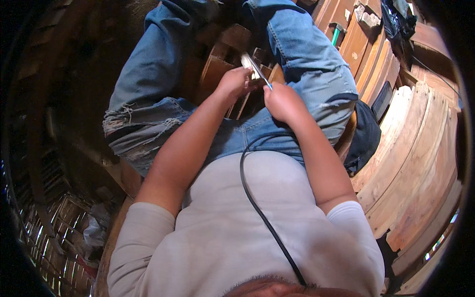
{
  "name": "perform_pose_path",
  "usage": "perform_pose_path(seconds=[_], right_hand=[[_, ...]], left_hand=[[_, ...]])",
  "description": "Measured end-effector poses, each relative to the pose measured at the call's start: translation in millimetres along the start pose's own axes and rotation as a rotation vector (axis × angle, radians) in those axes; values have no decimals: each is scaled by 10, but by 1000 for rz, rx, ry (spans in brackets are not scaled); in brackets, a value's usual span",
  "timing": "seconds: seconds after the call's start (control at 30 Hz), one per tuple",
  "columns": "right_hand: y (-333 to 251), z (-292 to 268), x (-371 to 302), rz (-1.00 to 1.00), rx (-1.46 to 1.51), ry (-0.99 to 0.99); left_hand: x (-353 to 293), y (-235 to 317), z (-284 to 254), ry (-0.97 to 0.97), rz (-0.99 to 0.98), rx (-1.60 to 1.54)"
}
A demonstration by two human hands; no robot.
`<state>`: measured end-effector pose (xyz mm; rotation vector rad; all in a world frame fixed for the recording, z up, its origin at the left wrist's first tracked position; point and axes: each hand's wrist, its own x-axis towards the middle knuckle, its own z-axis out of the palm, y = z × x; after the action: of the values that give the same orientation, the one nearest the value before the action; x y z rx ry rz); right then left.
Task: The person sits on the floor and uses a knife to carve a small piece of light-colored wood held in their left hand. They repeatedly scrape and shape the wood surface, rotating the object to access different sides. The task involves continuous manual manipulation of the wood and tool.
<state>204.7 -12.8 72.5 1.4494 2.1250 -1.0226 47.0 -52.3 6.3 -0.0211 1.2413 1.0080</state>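
Observation:
Between my knees, my left hand (234,84) is closed around a small pale piece (247,63) that looks like wood. Its far end is blurred. My right hand (283,101) is wrapped round the near end of a thin knife (260,72), whose narrow metal blade points away and to the left. The blade lies against or just over the right side of the pale piece; I cannot tell if it touches. Most of the knife's handle is hidden in my fist.
Wooden blocks (217,67) lie below my hands. To the right are wooden planks (410,143), a green-handled tool (337,35), a dark flat object (381,100), a black plastic bag (398,20) and dark cloth (365,136). A black cable (257,205) hangs down my shirt.

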Motion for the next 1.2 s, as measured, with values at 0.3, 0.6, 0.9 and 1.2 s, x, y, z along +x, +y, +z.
perform_pose_path(seconds=[0.3, 0.6, 0.9, 1.2], right_hand=[[-65, -56, -34, 22, 3, 39], [-8, -7, -52, 30, -52, 16], [9, 17, 82, 24, -47, 22], [-17, -19, 80, -8, -34, -2]], left_hand=[[91, -36, -68, -52, 41, 53], [136, -59, -116, -21, 44, 123], [78, -42, -60, 28, 12, 70], [120, -90, -119, 2, 17, 96]])
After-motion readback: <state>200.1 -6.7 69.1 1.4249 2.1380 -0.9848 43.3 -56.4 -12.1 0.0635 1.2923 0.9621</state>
